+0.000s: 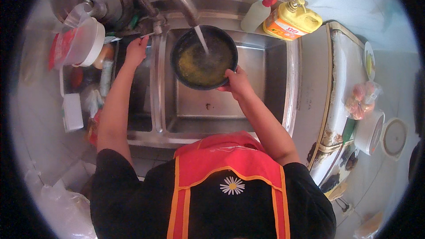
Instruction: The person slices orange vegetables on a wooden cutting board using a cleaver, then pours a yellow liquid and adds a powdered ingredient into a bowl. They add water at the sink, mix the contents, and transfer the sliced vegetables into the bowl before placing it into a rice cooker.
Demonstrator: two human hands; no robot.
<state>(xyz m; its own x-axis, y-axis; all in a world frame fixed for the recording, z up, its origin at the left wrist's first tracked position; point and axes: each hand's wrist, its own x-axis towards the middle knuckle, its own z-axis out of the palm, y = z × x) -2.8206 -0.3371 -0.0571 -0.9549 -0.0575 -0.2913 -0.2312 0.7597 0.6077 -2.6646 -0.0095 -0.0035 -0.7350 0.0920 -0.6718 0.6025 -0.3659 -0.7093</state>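
Water runs from the curved metal faucet spout (184, 5) into a dark round bowl (204, 83). The bowl holds yellowish liquid and is over the right basin of a stainless steel double sink (212, 104). My right hand (236, 81) grips the bowl's lower right rim, thumb on the edge, other fingers partly hidden beneath. My left hand (136, 50) is at the faucet's lever handle (148, 35), its fingers closed around the tip. A small dark scrap (208, 106) lies on the basin floor.
Behind the sink stand a yellow detergent jug (292, 20) with a pump and a clear bottle (255, 16) with a red cap. A large metal lid (91, 1) and plastic containers (89, 43) crowd the left. At right is a worn white appliance (342, 83) beside bagged fruit (360, 98).
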